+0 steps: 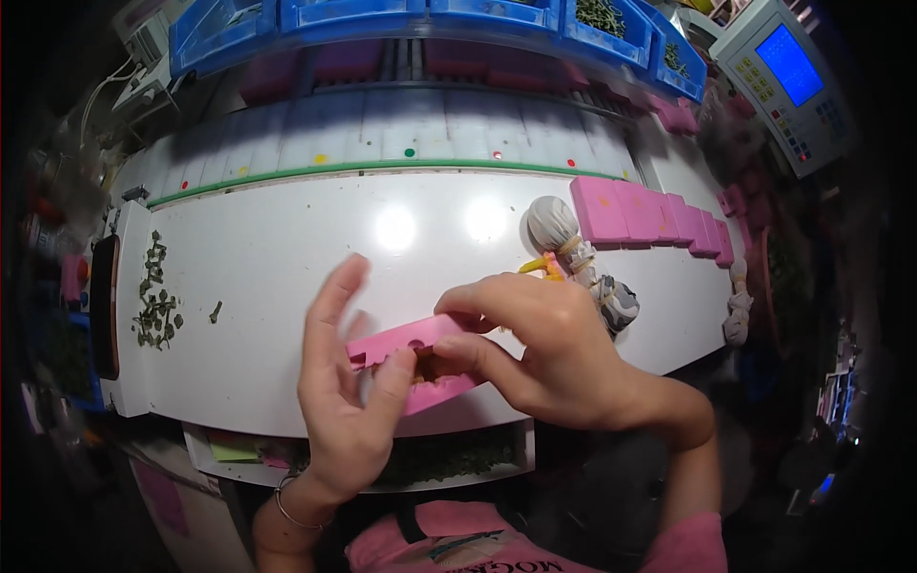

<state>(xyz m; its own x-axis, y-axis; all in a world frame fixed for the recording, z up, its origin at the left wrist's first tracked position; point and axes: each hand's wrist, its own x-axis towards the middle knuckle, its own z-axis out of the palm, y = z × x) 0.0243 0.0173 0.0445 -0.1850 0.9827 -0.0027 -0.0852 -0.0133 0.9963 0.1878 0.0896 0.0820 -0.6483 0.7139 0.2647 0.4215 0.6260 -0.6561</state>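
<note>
A pink block-shaped mould (pixel 449 328), which looks like soft rubber, is held between both hands above the front part of the white table. It is split along the side facing me, and the gap between its halves looks brownish inside. My left hand (pixel 346 401) has its thumb pressed at the gap, while its index finger points up, blurred and off the block. Pinching the block's right end, my right hand (pixel 554 339) has its thumb at the gap and its index finger along the upper edge. What lies inside the mould is mostly hidden by the thumbs.
Small dark green pieces (pixel 156 310) lie scattered at the left. Beyond my right hand are a white cloth-wrapped ball (pixel 552 222), a grey-white bundle (pixel 616 304) and a row of pink blocks (pixel 640 212). Blue bins (pixel 363 14) and a blue-screened control box (pixel 793 76) stand behind.
</note>
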